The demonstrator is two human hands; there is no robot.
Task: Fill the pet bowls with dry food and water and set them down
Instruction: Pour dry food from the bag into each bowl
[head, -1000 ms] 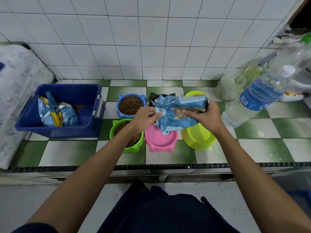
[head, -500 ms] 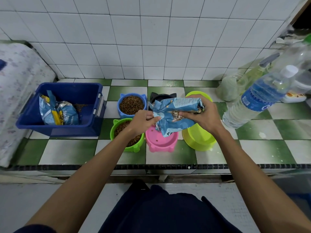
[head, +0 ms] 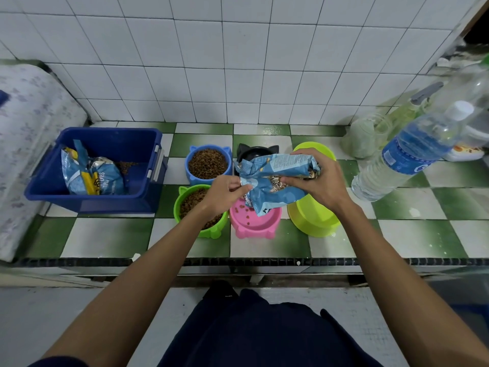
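Fingers of right hand (head: 321, 185) wrap the rolled-up top of the blue kibble bag (head: 275, 180), clamped on it; left hand (head: 223, 193) pinches the torn lower edge w/ thumb + fingertips, holding the mouth open. Bag sits tilted, mouth down, directly over the pink bowl (head: 255, 223).

What's changed vs half a sec ago: pink bowl was bare inside, now a few kibble bits lie in it, approx. 7-8, scattered. So the pour into bowl no. 3 has just begun. Bag mouth also sits lower, nearer the bowl.

Meaning: food stage is roughly half done by my read; pink needs much more, black one behind looks unfilled (mostly hidden by bag, can't be sure). Water not started, judging by the capped bottle.

Count:
- Cat-ear bowls: 4. Blue bowl (head: 207, 164) full of kibble, green bowl (head: 201, 210) full (partly under left wrist), pink just started, black bowl (head: 255, 152).
- Lime-yellow tub (head: 313, 221): 1, just right of pink; contents not visible.
- Kibble bags: 2, one in hand, second bag (head: 91, 173) lying in the blue bin (head: 105, 200) w/ loose kibble beside it.
- Blue-label water bottle (head: 407, 154): 1, capped, at right. Other clear bottles behind it, too blurred to count.

All on the green/white checked counter (head: 111, 234).
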